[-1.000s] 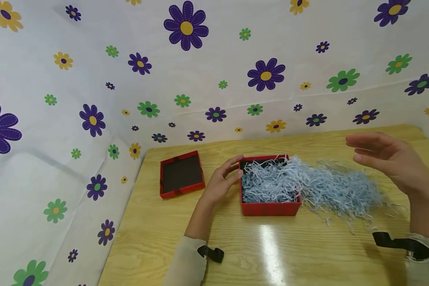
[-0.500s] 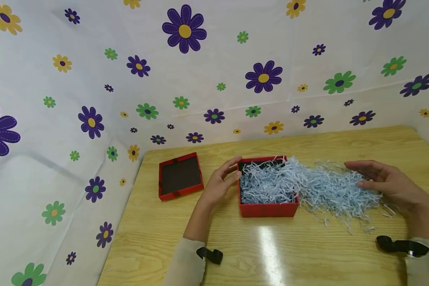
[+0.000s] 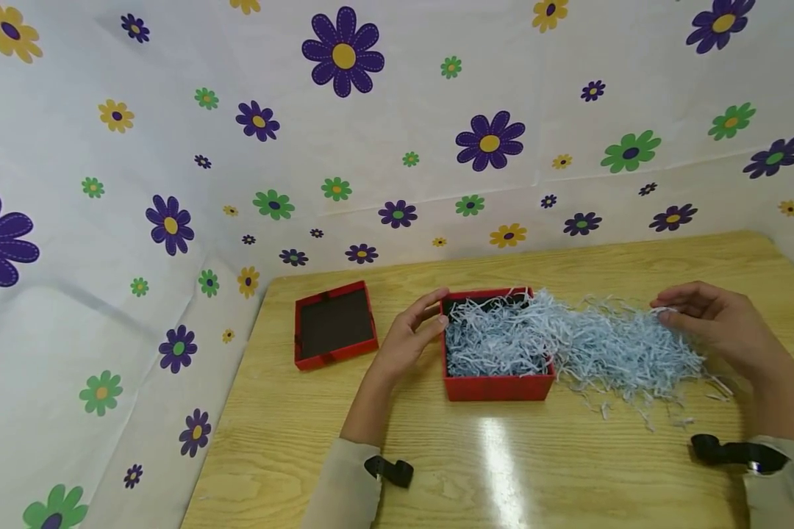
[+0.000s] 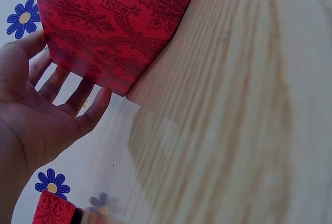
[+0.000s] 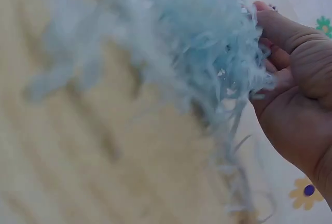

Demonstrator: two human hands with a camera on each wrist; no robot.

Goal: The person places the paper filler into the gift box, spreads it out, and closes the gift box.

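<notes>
Currently left hand, loosely spread, touches left edge of red gift box; right hand pinches right edge of shredded paper, wooden tabletop stretching nearward.

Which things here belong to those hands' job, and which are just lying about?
In use:
open red patterned box, touched by the left hand
pale blue shredded paper, some pinched by the right hand

Lying about:
shallow red tray, black inside, untouched, possibly the box's lid
white floral backdrop
</notes>
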